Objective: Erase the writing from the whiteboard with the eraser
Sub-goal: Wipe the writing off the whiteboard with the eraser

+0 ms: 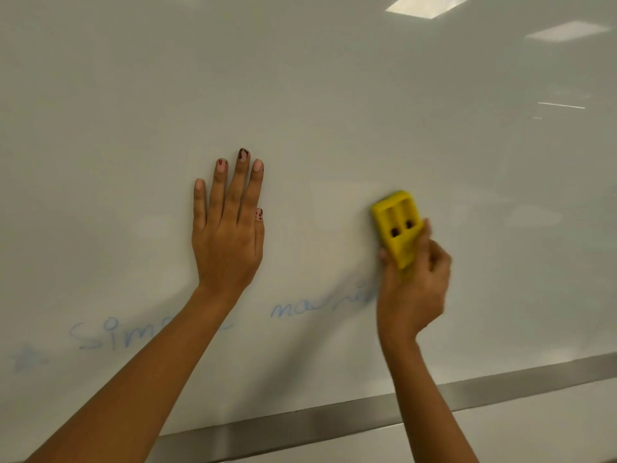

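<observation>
Far left, blue writing (110, 332) sits low on the whiteboard (334, 95), and the left forearm lies right across the end of that word. It blocks any sweep there and could smear the ink. The left hand (227, 228) is flat, fingers straight, pressed to the board. A second word (317, 305) waits just below-left of the yellow eraser (399, 228). The right hand (414, 285) grips the eraser's lower end, above the text line. Strokes this high would miss the letters, and that end-grip might let it twist. A grey frame rail (367, 412) runs below, and light reflections (427, 5) show upper right.
</observation>
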